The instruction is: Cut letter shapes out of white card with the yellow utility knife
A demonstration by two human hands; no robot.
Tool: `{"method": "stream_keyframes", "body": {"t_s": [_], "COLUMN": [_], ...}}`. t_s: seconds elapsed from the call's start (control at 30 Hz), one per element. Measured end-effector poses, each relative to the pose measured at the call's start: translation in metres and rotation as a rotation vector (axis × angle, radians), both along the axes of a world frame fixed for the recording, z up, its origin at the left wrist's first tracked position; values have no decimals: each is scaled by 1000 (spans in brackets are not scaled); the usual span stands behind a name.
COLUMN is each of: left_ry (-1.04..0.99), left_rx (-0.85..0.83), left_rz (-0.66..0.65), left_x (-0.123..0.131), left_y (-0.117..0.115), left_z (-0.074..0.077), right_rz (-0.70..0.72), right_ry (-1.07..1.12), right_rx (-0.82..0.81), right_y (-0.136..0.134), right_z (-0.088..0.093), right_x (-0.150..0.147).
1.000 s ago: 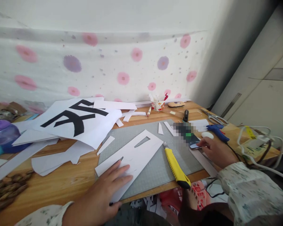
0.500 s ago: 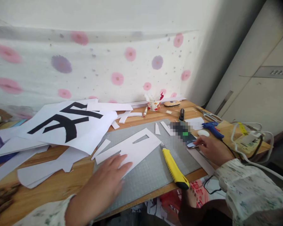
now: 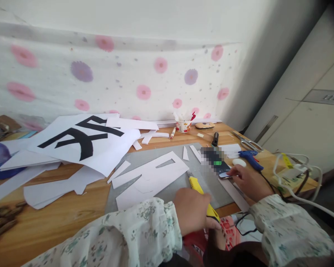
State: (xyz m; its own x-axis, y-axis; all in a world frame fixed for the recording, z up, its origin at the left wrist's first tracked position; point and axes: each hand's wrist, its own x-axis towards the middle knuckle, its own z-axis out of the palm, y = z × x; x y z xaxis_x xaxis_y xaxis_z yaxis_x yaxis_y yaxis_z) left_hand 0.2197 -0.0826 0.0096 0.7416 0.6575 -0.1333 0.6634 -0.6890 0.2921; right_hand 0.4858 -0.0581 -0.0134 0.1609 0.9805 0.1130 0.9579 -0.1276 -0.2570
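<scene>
My left hand [image 3: 192, 209] lies across the yellow utility knife [image 3: 196, 184], its fingers curled round the handle. The knife's blade end points away from me, close to the corner of a white cut sheet [image 3: 161, 176] with slots in it. That sheet rests on the grey cutting mat [image 3: 167, 198]. On the right, my right hand [image 3: 249, 181] pinches the near end of a dark phone [image 3: 222, 167], which lies flat on the mat. Part of the phone's screen is blurred out.
A white sheet with black strokes [image 3: 97, 139] and paper offcuts [image 3: 66, 185] lie left. At the back stand a paper cup [image 3: 183, 126] and a mouse [image 3: 205, 125]. A black cutter [image 3: 215, 139], scissors [image 3: 247, 142], blue glue gun [image 3: 250, 158] and white cables [image 3: 295, 198] are right.
My left hand has left the white cut sheet, moved right and closed on the yellow utility knife. My right hand stays at the phone. The view has shifted slightly.
</scene>
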Motion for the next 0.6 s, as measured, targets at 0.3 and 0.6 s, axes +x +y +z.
{"method": "stream_keyframes", "body": {"t_s": [0.3,0.6], "left_ry": [-154,-378], "left_rx": [-69,-201], "left_rz": [5,308], "left_x": [-19,-115], "left_y": [-25,35], "left_z": [-2,38], "right_rz": [-5,-35], "right_ry": [3,-12], "right_rx": [28,47], "right_y": [0,-1], "right_z": [-5,-1], "right_x": [4,-3]}}
